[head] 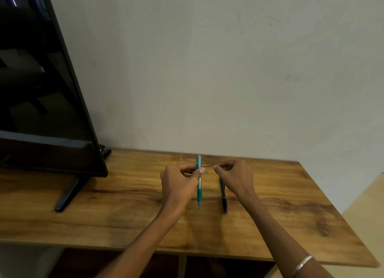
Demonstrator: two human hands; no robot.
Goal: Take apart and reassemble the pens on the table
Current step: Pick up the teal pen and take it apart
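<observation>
your left hand holds the teal pen near the middle of the frame, thumb pressed across the barrel and fingers curled behind it, so it is clamped on that pen. the pen's long axis runs up and down the frame, tip toward the lower edge, clicker end toward the wall; whether it rests on the wood or is lifted just off it, you cannot tell from here. your right hand sits just to the right of the pen's upper half, fingers curled with thumb and fingertip pinched together; something tiny may be between them, but it is too small to make out. that right hand is the free one nearer the upper end, so the coming twist or pull likely falls to it, working along the pen's axis. the black pen lies on the wooden table just below and left of your right hand, roughly parallel to the teal one, partly hidden by that hand. a dark screen on a stand fills the upper left, and a metal bangle circles your right wrist at lower right.
</observation>
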